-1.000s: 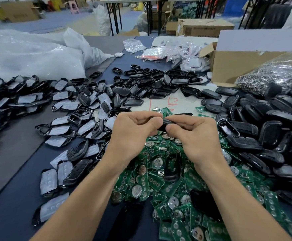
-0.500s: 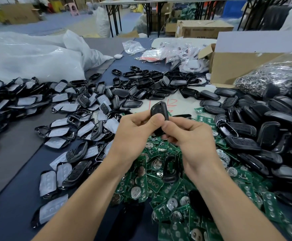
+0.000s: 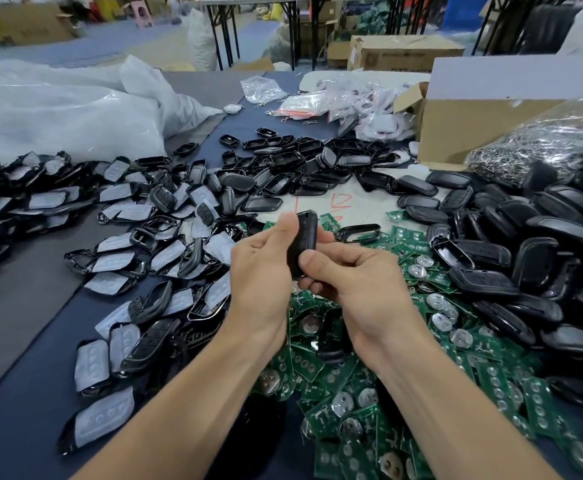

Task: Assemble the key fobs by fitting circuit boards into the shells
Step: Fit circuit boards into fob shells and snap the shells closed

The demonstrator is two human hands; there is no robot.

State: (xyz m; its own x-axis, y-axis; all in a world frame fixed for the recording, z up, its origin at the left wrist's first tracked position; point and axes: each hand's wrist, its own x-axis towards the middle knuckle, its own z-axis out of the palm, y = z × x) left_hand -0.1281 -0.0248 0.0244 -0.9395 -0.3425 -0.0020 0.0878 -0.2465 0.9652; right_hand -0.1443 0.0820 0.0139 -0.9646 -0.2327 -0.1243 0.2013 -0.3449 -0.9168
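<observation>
The left grip (image 3: 262,271) pinches the fob (image 3: 306,230) along its near edge. The right grip (image 3: 359,285) clamps its lower end, thumb on the face. The fob stands between them, long axis upward, with the boards (image 3: 321,372) just beneath both grips.

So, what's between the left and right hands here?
A black key fob, standing on end, gripped by the left hand and right hand; the head view shows it.
</observation>
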